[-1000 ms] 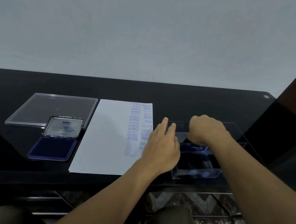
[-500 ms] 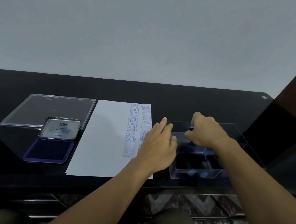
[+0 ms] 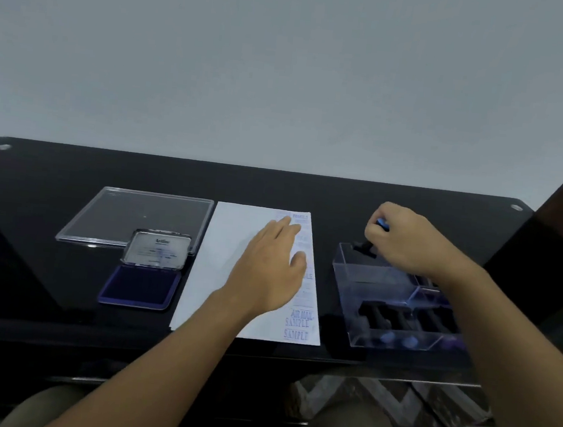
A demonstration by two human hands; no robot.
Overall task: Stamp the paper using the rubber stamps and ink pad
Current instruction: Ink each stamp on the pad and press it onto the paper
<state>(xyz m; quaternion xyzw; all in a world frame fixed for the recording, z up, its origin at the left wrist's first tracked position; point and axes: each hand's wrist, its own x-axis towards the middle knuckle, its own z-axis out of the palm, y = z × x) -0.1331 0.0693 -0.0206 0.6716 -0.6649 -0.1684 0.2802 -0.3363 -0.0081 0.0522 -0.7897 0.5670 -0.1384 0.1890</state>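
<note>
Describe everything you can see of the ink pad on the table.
The ink pad is a rectangular case lying open on the black table, left of the paper. Its dark blue pad faces up; the silvery lid, label blurred, stands tilted back before a clear plastic cover. Neither left hand nor right hand touches it.

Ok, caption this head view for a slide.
Right hand holds a stamp over the clear box; left hand presses the paper.

One table (image 3: 309,192) carries one sheet of paper (image 3: 234,260), one open ink pad (image 3: 140,286), one flat clear lid (image 3: 128,215) and one clear box (image 3: 369,283). There are at least four stamps: one raised stamp (image 3: 368,248) and three or more boxed stamps (image 3: 371,315), their exact number unclear.
</note>
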